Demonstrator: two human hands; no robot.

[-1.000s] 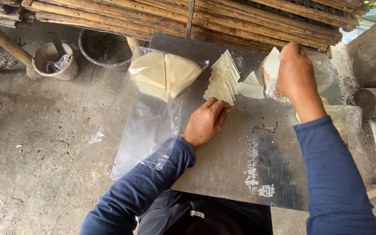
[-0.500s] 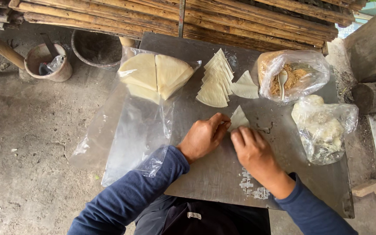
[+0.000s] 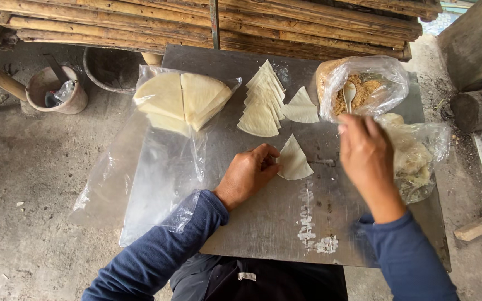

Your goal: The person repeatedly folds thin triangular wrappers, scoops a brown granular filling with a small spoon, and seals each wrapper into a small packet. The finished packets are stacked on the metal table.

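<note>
Your right hand [image 3: 368, 156] has just lifted off the single wedge of dough [image 3: 294, 160] and swung up toward the open bag of brown crumbly filling [image 3: 364, 83], where a pale spoon [image 3: 348, 95] stands in the mix. Half a second ago both hands were pinching that wedge; now only your left hand [image 3: 247, 174] stays on it, fingertips pressing its left edge flat on the metal tabletop [image 3: 263, 223]. Your right hand is blurred, fingers loosely curled, holding nothing. So the wrapper looks laid out and ready, and filling seems to be the step at hand. The fanned stack of wedges [image 3: 262, 103] sits just above, and the bagged dough sheets [image 3: 182, 100] lie off to the left.
</note>
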